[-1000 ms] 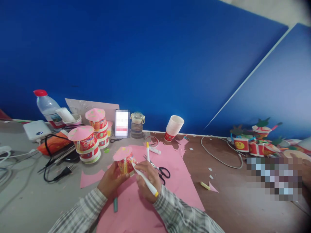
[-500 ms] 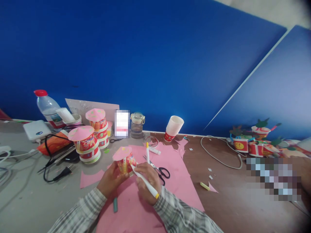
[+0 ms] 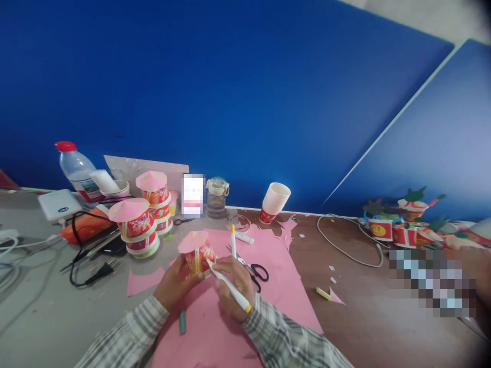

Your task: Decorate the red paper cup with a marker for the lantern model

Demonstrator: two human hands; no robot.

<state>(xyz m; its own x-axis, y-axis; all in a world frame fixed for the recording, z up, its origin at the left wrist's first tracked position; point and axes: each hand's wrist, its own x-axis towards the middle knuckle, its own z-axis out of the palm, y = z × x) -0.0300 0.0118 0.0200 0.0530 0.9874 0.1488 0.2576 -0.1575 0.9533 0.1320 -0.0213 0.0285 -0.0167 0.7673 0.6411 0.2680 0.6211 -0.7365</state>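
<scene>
My left hand (image 3: 175, 286) wraps round a small red paper cup (image 3: 198, 256) topped with a pink paper cone, holding it just above the pink paper sheet (image 3: 276, 296). My right hand (image 3: 233, 286) grips a white marker with a yellow end (image 3: 230, 286); its tip touches the cup's side. Both wrists wear plaid sleeves. A second white marker (image 3: 233, 240) and black-handled scissors (image 3: 253, 270) lie on the pink sheet just beyond my right hand.
Two stacks of cone-topped cups (image 3: 134, 227) stand at the left by a water bottle (image 3: 76, 171), black cable and plug (image 3: 92, 271). A glass jar (image 3: 217, 197), tilted stack of white cups (image 3: 273, 202), white cord (image 3: 345, 240) and more decorated cups (image 3: 402, 225) sit farther back and right.
</scene>
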